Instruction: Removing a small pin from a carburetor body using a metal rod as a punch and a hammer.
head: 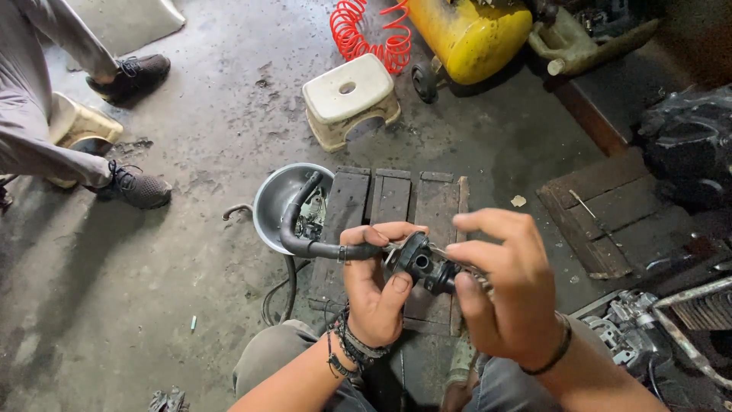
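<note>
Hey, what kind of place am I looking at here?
Probably a small repair workshop: a yellow air compressor with a red coiled hose, an oil-stained concrete floor, and engine parts beside the person.

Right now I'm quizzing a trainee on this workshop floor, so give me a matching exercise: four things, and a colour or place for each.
Things:
1. coiled hose
2. step stool
3. metal bowl
4. black hose part

Descriptions:
A. cream, with a hole in its top
B. held in the left hand
C. red
D. on the floor beside the wooden pallet

Pairs: 1-C, 2-A, 3-D, 4-B
</note>
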